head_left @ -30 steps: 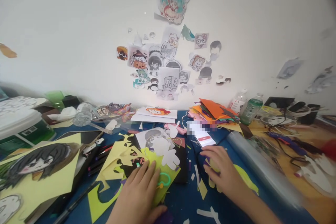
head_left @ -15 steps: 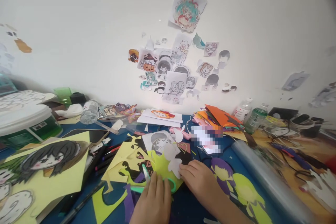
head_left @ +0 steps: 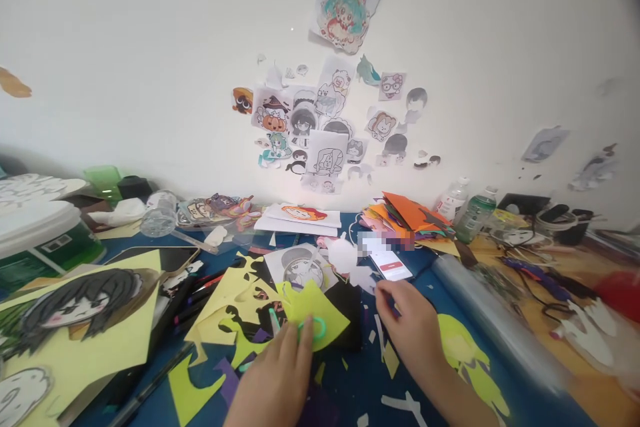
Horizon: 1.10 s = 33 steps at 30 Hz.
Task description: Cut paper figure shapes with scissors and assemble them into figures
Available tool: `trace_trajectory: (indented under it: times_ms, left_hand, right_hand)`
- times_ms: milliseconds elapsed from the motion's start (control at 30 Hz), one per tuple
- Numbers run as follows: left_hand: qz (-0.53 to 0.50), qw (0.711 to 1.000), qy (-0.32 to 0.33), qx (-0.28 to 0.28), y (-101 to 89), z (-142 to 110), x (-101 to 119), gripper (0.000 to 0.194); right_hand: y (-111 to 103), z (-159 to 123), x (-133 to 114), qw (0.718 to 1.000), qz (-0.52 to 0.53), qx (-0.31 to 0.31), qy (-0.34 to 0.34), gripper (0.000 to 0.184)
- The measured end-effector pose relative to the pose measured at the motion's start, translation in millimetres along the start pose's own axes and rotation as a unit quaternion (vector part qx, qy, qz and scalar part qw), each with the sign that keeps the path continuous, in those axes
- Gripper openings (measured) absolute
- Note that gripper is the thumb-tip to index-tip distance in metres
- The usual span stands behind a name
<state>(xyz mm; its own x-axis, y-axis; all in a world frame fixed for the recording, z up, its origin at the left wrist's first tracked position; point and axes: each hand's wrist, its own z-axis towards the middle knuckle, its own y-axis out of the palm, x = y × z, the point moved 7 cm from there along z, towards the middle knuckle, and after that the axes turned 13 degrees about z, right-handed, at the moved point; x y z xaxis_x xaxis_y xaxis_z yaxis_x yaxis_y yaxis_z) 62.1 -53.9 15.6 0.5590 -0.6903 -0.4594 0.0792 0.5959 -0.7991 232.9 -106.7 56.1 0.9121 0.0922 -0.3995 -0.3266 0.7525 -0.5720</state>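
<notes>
My left hand (head_left: 283, 363) lies with its fingers stretched out over green-handled scissors (head_left: 319, 329) and touches a yellow-green sheet of paper (head_left: 320, 307). Parts of the scissors are hidden beneath it. My right hand (head_left: 407, 320) is closed in a pinch at the lower edge of a white paper cutout (head_left: 364, 276), its rounded upper part above the sheet's right corner. To the right of my right wrist are yellow-green paper cutouts (head_left: 465, 347) with pale yellow pieces on them. Under the sheet lies a grey printed character picture (head_left: 300, 265).
Paper scraps (head_left: 405, 407) litter the blue table cover. A phone (head_left: 393, 265) lies beyond my right hand, with coloured papers (head_left: 415, 213) behind it. On the right is a clear plastic roll (head_left: 495, 320); on the left, a character drawing (head_left: 80, 307) and a white-lidded tub (head_left: 45, 227).
My right hand has moved the white cutout up and right, off the yellow-green sheet. Before that, it was over the purple cutout, now hidden by my arm. My left hand stays near the scissors.
</notes>
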Motion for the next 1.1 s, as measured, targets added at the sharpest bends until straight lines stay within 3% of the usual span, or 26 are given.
trace_trajectory:
  times_ms: [100, 167, 267, 533, 800, 1000, 1100]
  left_hand:
    - [-0.050, 0.998, -0.023, 0.026, -3.7, -4.5, -24.6, 0.061]
    - [-0.088, 0.992, -0.033, 0.086, -11.7, -5.7, -38.5, 0.043]
    - [-0.114, 0.983, -0.081, 0.115, -18.9, -3.7, -56.9, 0.027]
    - [-0.165, 0.968, -0.180, 0.060, -29.1, 6.1, -83.0, 0.029]
    - [-0.198, 0.936, -0.288, 0.044, -25.5, 0.5, -102.8, 0.028]
    - [-0.221, 0.925, -0.307, 0.045, -33.3, 1.1, -106.4, 0.026]
    - [-0.258, 0.906, -0.335, 0.030, -30.3, -0.2, -109.6, 0.030]
  right_hand:
    - [-16.5, -0.6, 18.2, 0.996, 0.021, 0.050, 0.075, 0.015]
    - [-21.3, -1.3, 23.8, 0.992, 0.030, 0.067, 0.103, 0.015]
    - [-22.7, -0.5, 22.7, 0.991, 0.032, 0.064, 0.109, 0.015]
    - [-21.2, 0.5, 17.7, 0.996, 0.015, 0.039, 0.078, 0.018]
    - [-15.8, -0.4, 27.9, 0.993, -0.011, 0.022, 0.118, 0.017]
    - [-19.7, -0.8, 30.9, 0.988, -0.017, 0.029, 0.152, 0.018]
    - [-19.4, -0.9, 31.8, 0.987, -0.015, 0.030, 0.157, 0.018]
